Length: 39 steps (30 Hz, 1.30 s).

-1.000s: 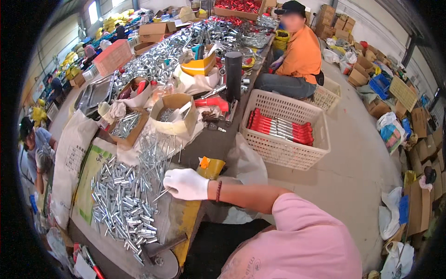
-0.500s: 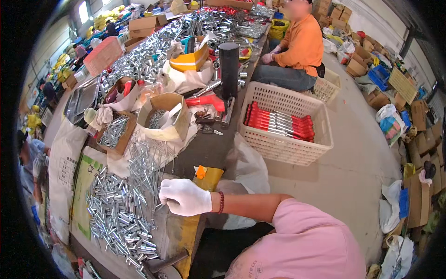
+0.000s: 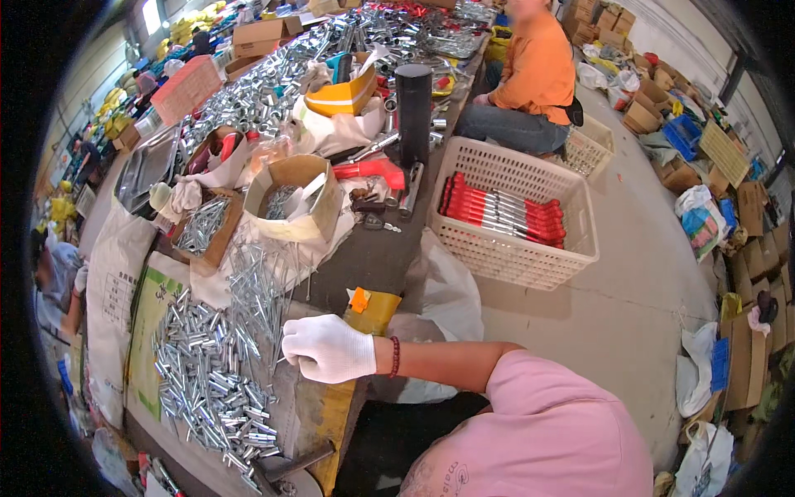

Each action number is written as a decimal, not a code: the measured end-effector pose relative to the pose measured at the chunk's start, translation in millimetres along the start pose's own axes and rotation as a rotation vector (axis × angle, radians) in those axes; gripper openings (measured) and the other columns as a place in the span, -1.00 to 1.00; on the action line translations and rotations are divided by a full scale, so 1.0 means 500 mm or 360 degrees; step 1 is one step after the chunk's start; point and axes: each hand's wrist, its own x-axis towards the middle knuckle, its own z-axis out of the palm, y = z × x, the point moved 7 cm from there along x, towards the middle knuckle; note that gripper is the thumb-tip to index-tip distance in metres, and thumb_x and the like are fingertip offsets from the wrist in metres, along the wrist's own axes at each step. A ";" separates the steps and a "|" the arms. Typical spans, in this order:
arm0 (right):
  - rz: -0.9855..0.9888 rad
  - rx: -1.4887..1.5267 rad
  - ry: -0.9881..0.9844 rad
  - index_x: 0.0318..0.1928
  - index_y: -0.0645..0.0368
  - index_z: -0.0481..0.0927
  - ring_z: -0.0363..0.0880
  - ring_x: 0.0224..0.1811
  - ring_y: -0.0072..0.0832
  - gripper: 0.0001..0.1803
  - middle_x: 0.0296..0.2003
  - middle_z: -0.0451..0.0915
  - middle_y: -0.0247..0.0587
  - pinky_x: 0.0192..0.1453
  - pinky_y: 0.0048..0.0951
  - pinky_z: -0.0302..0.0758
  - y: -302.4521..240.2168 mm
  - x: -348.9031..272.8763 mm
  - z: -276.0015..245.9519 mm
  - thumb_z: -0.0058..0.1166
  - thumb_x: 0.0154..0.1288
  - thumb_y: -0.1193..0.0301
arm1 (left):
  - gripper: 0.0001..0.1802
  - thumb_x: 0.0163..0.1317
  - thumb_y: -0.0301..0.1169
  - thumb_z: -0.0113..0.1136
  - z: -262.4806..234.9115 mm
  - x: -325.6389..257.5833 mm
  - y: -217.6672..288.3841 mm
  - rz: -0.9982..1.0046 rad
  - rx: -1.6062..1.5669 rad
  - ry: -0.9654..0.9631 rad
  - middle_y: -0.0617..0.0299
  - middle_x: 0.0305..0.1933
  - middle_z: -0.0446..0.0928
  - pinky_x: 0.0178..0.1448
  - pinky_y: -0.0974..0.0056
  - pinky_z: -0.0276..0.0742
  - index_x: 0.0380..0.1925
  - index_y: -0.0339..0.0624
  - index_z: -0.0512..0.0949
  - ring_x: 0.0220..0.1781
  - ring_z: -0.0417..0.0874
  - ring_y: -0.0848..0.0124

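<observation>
Gloved in white, our right hand [image 3: 330, 349] rests on the tabletop [image 3: 377, 257] with its fingers curled together, pinching what looks like a thin metal pin at its left tip — too small for us to be sure. Our left hand is out of view. A red bead bracelet [image 3: 394, 357] sits on the wrist just behind the glove, and our pink sleeve [image 3: 546, 414] fills the lower edge.

Just left of the hand we see the pile of pins [image 3: 211, 373], shiny metal sleeves and pins spread loose over a printed sack [image 3: 149, 315]; the nearest pieces touch the glove's fingertips. Just above the hand lies a small yellow bag [image 3: 377, 308] with an orange scrap on it. Farther up from the hand stands an open carton [image 3: 296, 197] holding more metal parts, and left of that a smaller box [image 3: 203, 228] with the same.

Well up and to the right of the hand, off the tabletop, a white basket [image 3: 513, 215] on the floor holds red-handled tools [image 3: 501, 211]. Beyond it a person in an orange shirt [image 3: 538, 70] sits at the tabletop. A black cylinder [image 3: 412, 103] stands upright near that person — well apart from our hand.
</observation>
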 end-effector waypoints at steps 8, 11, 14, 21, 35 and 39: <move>-0.0027 0.0150 0.0303 -0.28 0.14 0.57 0.61 -0.33 -0.14 -0.79 -0.35 0.53 -0.19 -0.24 -0.22 0.54 -0.017 -0.001 -0.044 0.12 0.13 0.71 | -0.73 0.37 -0.32 0.41 -0.001 -0.010 -0.009 0.0018 0.0024 0.0020 -0.12 -0.15 0.77 0.02 0.01 0.71 -0.07 -0.29 0.78 -0.14 0.78 -0.01; 0.0112 0.0173 0.0282 -0.27 0.15 0.57 0.63 -0.32 -0.14 -0.81 -0.33 0.55 -0.19 -0.23 -0.22 0.56 -0.007 0.000 -0.040 0.17 0.16 0.70 | -0.73 0.38 -0.33 0.41 -0.005 -0.010 -0.005 0.0038 -0.0007 0.0040 -0.12 -0.16 0.77 0.02 0.00 0.71 -0.06 -0.30 0.77 -0.14 0.78 -0.02; 0.0004 0.0176 0.0390 -0.26 0.17 0.57 0.65 -0.30 -0.13 -0.84 -0.31 0.57 -0.19 -0.21 -0.23 0.58 0.001 0.003 -0.035 0.30 0.23 0.63 | -0.74 0.39 -0.34 0.41 -0.006 -0.008 0.002 0.0046 -0.0001 0.0038 -0.12 -0.17 0.76 0.01 -0.02 0.70 -0.06 -0.30 0.77 -0.14 0.77 -0.03; 0.0140 0.0241 0.0352 -0.21 0.15 0.57 0.70 -0.27 -0.08 -0.80 -0.33 0.62 -0.12 -0.18 -0.21 0.61 0.016 -0.009 -0.030 0.40 0.30 0.48 | -0.76 0.36 -0.39 0.44 -0.009 -0.006 0.011 0.0103 0.0009 0.0054 -0.13 -0.19 0.75 -0.03 -0.02 0.70 -0.07 -0.32 0.76 -0.18 0.77 -0.03; 0.0125 0.0052 0.0185 -0.12 0.06 0.57 0.76 -0.25 -0.14 -0.87 -0.32 0.70 -0.18 -0.19 -0.21 0.64 0.024 -0.008 -0.004 0.27 0.45 0.38 | -0.77 0.37 -0.37 0.44 -0.007 -0.007 0.006 0.0078 0.0041 0.0048 -0.11 -0.20 0.76 -0.02 -0.01 0.70 -0.10 -0.31 0.77 -0.18 0.77 -0.01; 0.0123 -0.0017 0.0150 -0.11 0.05 0.56 0.76 -0.26 -0.13 -0.88 -0.32 0.70 -0.19 -0.19 -0.19 0.64 0.023 -0.008 0.001 0.25 0.46 0.39 | -0.77 0.37 -0.37 0.43 -0.016 -0.003 0.020 0.0012 0.0065 0.0033 -0.12 -0.19 0.76 0.01 0.00 0.70 -0.10 -0.32 0.77 -0.16 0.78 -0.01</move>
